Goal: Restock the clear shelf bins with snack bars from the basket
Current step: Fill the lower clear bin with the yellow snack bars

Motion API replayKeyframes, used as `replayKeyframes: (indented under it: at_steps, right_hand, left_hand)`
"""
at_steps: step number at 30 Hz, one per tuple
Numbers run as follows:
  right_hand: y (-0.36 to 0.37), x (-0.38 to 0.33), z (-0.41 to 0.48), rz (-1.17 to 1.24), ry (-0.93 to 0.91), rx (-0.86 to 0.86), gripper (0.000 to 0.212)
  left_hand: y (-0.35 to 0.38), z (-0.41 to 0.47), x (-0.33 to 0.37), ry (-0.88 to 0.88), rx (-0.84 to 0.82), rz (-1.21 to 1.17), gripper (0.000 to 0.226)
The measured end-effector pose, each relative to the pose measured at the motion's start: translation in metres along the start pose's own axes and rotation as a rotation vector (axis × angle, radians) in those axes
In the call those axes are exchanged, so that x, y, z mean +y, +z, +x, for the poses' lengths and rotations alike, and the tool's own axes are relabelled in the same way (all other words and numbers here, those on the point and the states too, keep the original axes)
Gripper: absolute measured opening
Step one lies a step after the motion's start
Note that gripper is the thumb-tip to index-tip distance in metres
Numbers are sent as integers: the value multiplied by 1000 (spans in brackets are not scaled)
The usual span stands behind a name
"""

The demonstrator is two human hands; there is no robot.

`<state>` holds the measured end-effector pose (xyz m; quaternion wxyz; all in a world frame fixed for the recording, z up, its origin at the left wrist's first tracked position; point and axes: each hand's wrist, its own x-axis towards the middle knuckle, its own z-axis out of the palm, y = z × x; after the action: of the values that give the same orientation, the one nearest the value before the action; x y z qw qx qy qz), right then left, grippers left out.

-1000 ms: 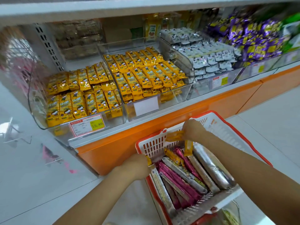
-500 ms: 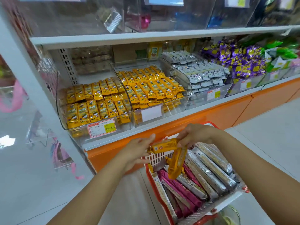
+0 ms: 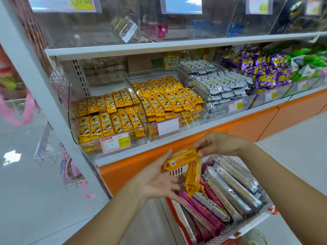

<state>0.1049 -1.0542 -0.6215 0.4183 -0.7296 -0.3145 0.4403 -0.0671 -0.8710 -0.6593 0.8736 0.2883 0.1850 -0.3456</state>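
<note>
Restocking barely begun: right hand (image 3: 218, 144) pinches two yellow bars (image 3: 182, 159) by their ends, flat left hand (image 3: 159, 181) seemingly cradling them, above the well-filled basket (image 3: 178, 172), short of the bins (image 3: 141, 131).

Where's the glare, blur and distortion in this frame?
Head view: glare washes the upper clear bins and the floor at left; wide-angle bows the shelf edge; the far left margin is smeared; the yellow bars, left hand and right hand are sharp.
</note>
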Motion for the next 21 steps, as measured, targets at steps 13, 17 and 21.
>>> replayKeyframes:
  at_steps: [13, 17, 21]
  right_hand:
    - [-26, 6, 1, 320, -264, -64, 52]
    - [-22, 8, 0, 405, -290, -54, 58]
    - [-27, 3, -11, 542, -322, 59, 90]
  left_hand:
    - [37, 20, -5, 114, -53, -42, 71]
    - [42, 20, -5, 227, -59, -96, 43]
    - [37, 13, 5, 361, 58, -14, 36]
